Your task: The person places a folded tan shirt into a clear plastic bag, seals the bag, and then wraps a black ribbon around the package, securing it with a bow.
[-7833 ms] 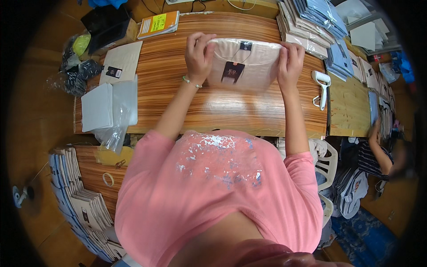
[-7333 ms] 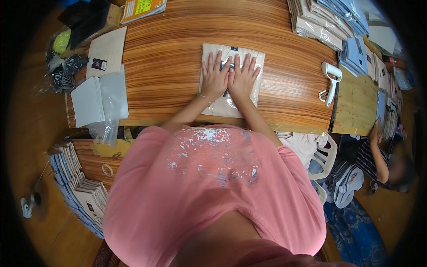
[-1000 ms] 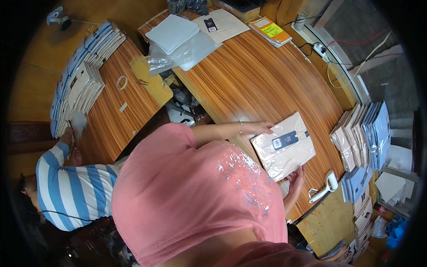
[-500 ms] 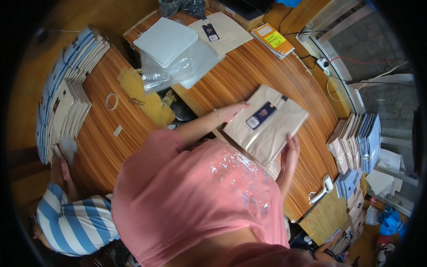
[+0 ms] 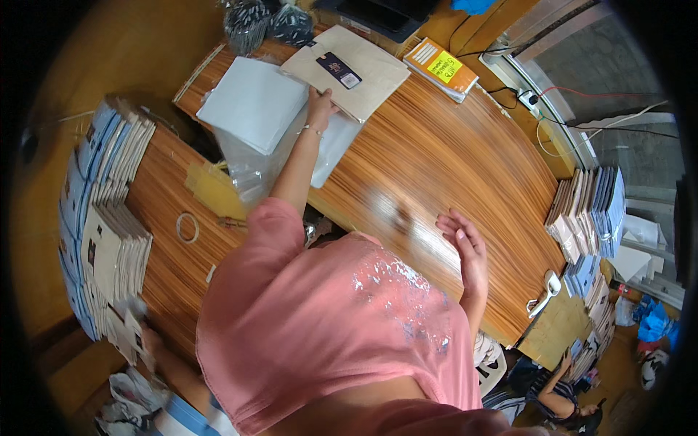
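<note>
At the far side of the table, my left hand grips the near edge of a folded beige cloth with a dark cardboard tag on it. Just left of that hand lies a stack of white sheets, partly over clear plastic bags. My right hand hovers above the table at the right with its fingers apart and nothing in them.
Folded blue and beige packets stand in rows at the left and right. An orange notebook, a tape roll and a white handheld device lie on the wooden table. Co-workers sit at lower left and lower right.
The tagged beige packet I held in both hands is gone from in front of me. My left hand has reached far left to the back; my right hand has opened.
</note>
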The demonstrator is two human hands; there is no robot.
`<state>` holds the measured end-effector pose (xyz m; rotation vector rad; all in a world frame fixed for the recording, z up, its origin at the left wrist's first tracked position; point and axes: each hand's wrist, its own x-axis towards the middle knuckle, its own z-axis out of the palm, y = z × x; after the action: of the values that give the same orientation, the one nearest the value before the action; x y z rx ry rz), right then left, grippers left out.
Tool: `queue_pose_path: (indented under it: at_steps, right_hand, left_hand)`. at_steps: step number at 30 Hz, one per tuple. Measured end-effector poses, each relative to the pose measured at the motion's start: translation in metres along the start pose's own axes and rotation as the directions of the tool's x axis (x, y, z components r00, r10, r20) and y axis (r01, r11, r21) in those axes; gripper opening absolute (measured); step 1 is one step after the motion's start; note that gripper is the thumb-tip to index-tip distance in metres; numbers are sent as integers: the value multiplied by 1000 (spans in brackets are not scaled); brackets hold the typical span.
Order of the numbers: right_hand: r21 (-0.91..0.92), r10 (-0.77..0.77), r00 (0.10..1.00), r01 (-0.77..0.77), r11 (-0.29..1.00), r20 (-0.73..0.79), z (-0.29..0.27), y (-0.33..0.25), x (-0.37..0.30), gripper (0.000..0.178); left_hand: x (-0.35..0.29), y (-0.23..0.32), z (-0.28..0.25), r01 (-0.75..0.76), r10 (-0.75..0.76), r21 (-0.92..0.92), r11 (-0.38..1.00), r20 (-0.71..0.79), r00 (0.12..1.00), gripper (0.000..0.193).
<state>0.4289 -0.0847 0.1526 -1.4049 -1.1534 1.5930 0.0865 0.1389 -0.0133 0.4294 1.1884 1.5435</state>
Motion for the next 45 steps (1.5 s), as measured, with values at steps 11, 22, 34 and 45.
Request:
queue_pose_path:
  at_steps: [11, 22, 34, 45]
  right_hand:
    - [-125, 83, 983, -104, 987, -164, -20, 61, -20, 39]
    - [-473, -262, 394, -756, 453, -881, -107, 252, -99, 54]
    - [-426, -459, 210, -791, 438, -863, -102, 270, -96, 49]
    - [-160, -243, 595, 191, 969, -766, -195, 294, -238, 29]
  left_hand:
    - [-23, -27, 42, -182, 180, 41, 982, 56, 982, 76]
    - [-137, -23, 81, -728, 568, 428, 535, 457, 685, 68]
    - [-253, -170, 81, -963, -169, 254, -95, 949, 267, 52]
    - [-252, -192, 88, -903, -173, 398, -162, 890, 423, 54]
